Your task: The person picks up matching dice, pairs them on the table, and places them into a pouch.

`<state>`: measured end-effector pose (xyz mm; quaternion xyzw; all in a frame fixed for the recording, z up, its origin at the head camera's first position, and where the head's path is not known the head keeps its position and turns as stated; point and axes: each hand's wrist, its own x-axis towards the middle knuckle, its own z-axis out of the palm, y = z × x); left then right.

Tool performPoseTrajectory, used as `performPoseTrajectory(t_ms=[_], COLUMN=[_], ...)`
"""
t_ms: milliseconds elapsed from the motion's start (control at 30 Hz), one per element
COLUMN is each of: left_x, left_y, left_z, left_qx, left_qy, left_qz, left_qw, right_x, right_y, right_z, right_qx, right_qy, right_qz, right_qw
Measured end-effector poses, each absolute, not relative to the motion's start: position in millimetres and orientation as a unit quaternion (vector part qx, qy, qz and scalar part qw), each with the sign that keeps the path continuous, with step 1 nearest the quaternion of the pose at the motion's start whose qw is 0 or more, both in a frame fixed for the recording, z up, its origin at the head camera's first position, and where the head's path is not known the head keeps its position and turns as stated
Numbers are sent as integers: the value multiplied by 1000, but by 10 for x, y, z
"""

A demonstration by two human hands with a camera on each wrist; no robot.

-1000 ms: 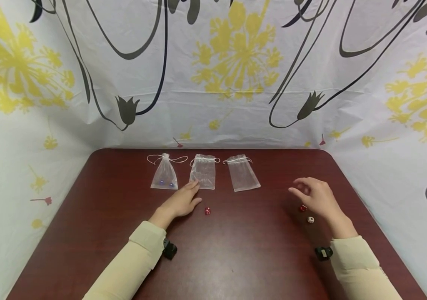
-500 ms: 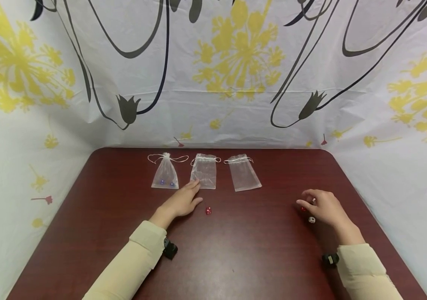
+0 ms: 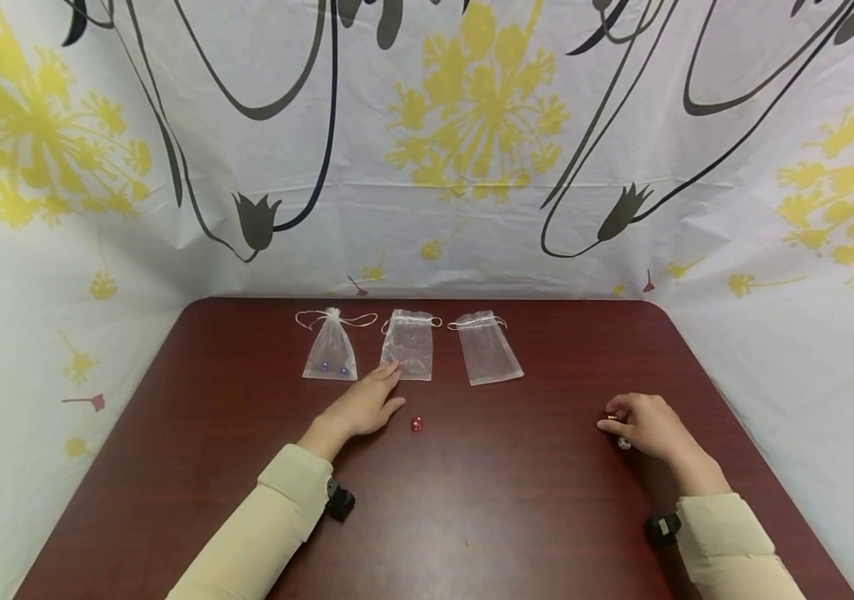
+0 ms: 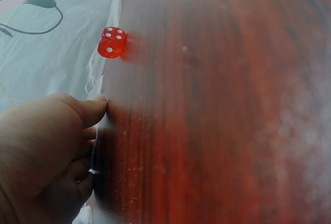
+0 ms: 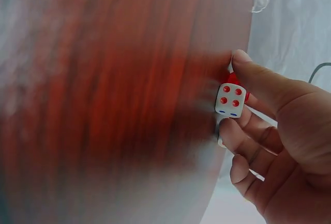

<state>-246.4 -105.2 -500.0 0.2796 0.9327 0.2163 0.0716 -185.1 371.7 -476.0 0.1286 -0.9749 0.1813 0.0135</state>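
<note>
My left hand (image 3: 363, 402) lies flat on the table, its fingertips on the lower left corner of the middle mesh drawstring bag (image 3: 412, 346). Just right of its thumb is a red die (image 3: 417, 424), large in the left wrist view. On the right, my right hand (image 3: 650, 427) is low at the tabletop, thumb and fingers curled round another red die (image 5: 234, 77), mostly hidden behind a white die (image 5: 230, 100) in the right wrist view. Part of another white die (image 5: 221, 142) peeks out by the fingers there.
Two more mesh bags flank the middle one: the left bag (image 3: 330, 346), cinched at the neck with blue beads or dice inside, and the flat right bag (image 3: 488, 350). A flower-print sheet (image 3: 367, 233) hangs behind the dark red table (image 3: 471, 508).
My right hand has come down and toward me, its thumb and fingers drawing in round the red die. The left hand has stayed in place.
</note>
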Motion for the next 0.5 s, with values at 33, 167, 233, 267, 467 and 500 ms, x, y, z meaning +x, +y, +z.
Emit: performPoseTrajectory(t_ms=[33,167,233,267,467,500], left_x=[-2465,-2467,-2467,-2466,-2456,-2455], left_y=[-1052,-1051,-1050,-1050,-1047,-1046], left_z=[-5001,-5006,-5008,-5008,-4993,-4992], left_qx=[280,280,281,281,276,275], left_qy=[933,933,933,933,933,933], left_qz=[216,215,214,214,219,219], left_qw=[72,70,69,68,71,72], right_x=[-1851,-1854,-1857,-1860,-1889,-1896], right_y=[3718,3720,3715,3711,3629,3608], right_z=[-4762,-4763,-4761,-4757,-4661,-4632], right_qx=[129,131,136,139,163,167], right_qy=[-975,-975,-974,-973,-964,-962], right_qz=[181,178,179,181,202,204], right_qw=[13,18,24,28,62,69])
